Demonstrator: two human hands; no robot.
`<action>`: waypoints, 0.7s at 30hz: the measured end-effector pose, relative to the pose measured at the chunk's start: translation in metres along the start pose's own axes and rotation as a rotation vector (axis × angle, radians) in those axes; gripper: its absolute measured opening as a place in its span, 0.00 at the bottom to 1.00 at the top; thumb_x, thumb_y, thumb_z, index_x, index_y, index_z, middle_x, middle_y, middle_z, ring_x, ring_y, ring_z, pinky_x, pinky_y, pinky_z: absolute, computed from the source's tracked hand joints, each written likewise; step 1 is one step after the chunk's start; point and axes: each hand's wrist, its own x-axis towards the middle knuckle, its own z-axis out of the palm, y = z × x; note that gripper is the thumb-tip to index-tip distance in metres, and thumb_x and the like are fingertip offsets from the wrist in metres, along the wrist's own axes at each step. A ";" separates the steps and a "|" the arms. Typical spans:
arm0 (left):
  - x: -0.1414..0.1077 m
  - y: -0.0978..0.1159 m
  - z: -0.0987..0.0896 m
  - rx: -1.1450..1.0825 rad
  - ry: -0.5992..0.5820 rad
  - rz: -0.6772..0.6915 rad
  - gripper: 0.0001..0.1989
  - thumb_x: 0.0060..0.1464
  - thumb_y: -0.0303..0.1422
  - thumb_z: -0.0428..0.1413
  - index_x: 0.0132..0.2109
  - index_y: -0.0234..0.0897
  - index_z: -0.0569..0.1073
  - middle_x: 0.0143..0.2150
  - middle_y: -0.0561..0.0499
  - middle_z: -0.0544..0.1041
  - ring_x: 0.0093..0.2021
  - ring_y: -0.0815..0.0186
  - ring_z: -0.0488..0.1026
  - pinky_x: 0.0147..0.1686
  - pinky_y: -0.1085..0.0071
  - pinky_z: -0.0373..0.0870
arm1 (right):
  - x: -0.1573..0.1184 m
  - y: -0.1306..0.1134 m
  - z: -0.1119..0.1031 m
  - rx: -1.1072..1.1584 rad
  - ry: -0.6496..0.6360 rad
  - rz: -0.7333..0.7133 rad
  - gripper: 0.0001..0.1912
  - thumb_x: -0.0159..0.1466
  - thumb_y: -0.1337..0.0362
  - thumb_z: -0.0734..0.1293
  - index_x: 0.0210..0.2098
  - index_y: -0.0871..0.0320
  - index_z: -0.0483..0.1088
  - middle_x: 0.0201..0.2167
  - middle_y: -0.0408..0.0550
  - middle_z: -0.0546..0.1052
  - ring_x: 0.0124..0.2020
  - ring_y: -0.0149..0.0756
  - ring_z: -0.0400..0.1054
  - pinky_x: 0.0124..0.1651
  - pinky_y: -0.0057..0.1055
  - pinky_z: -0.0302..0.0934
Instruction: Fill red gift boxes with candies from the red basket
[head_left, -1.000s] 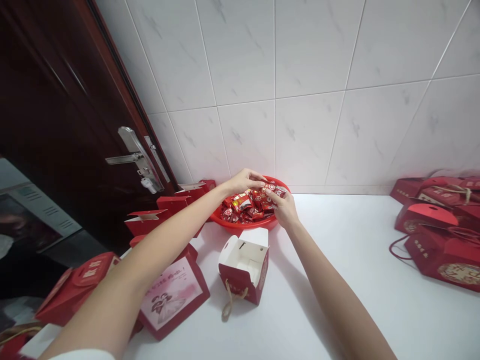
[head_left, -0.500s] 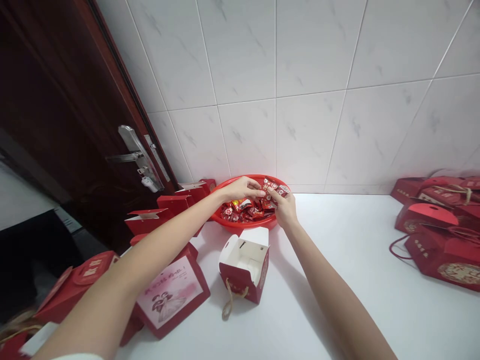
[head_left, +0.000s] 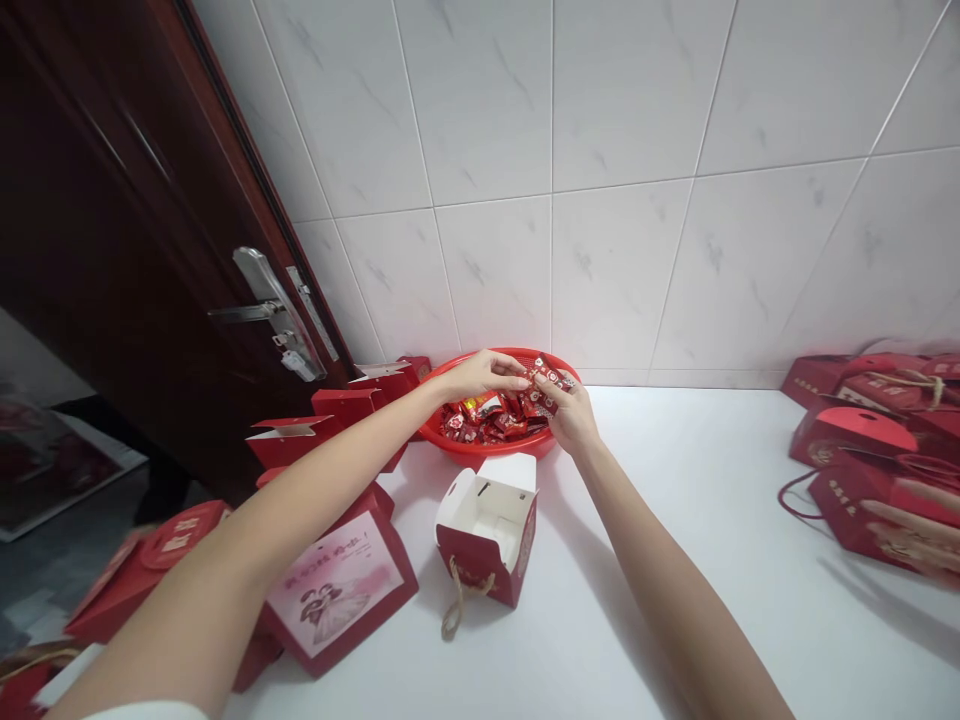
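Observation:
Over the red plastic basket (head_left: 450,447), my right hand (head_left: 576,420) is closed around several red wrapped candies (head_left: 553,388) with white flower prints. My left hand (head_left: 487,374) reaches in from the left, its fingers pinched together at the near edge of those candies; the fingertips partly hide what they grip. More wrapped candies (head_left: 495,422), mostly red with a little yellow, lie in the basket below both hands. Just in front of the basket stands an uncovered dark red gift box (head_left: 480,565) with a white inside and a twine handle. The visible part of its inside is bare white.
Several red gift boxes (head_left: 337,590) stand on the left, some with raised flaps, beside a dark door (head_left: 150,180). More closed red boxes (head_left: 862,500) are on the right of the white table (head_left: 645,520). Another person's blurred hand (head_left: 919,525) touches one of them. A tiled wall (head_left: 622,280) rises behind.
Another person's hand has come in at the right edge onto a red box. At the left, a dark shape beside the door has shifted. My hands have barely moved, still at the candies.

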 end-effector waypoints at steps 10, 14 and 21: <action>-0.006 -0.056 -0.046 0.491 -0.098 -0.498 0.09 0.27 0.25 0.66 0.17 0.40 0.74 0.16 0.55 0.72 0.27 0.63 0.71 0.30 0.73 0.66 | 0.002 0.000 0.000 -0.016 0.062 0.031 0.14 0.47 0.67 0.79 0.34 0.57 0.77 0.30 0.43 0.83 0.31 0.36 0.77 0.36 0.31 0.74; -0.006 -0.076 -0.032 0.523 -0.082 -0.516 0.12 0.26 0.24 0.66 0.15 0.40 0.70 0.14 0.56 0.68 0.25 0.64 0.69 0.29 0.73 0.66 | 0.002 0.000 0.000 -0.030 0.067 0.036 0.14 0.47 0.68 0.78 0.34 0.57 0.77 0.29 0.43 0.83 0.32 0.36 0.78 0.36 0.31 0.74; 0.000 -0.066 -0.030 0.358 -0.076 -0.447 0.11 0.31 0.31 0.69 0.20 0.38 0.72 0.20 0.55 0.73 0.27 0.65 0.71 0.30 0.73 0.68 | 0.003 0.000 0.000 -0.030 0.051 0.032 0.12 0.48 0.68 0.78 0.33 0.57 0.77 0.31 0.44 0.83 0.33 0.37 0.78 0.39 0.33 0.74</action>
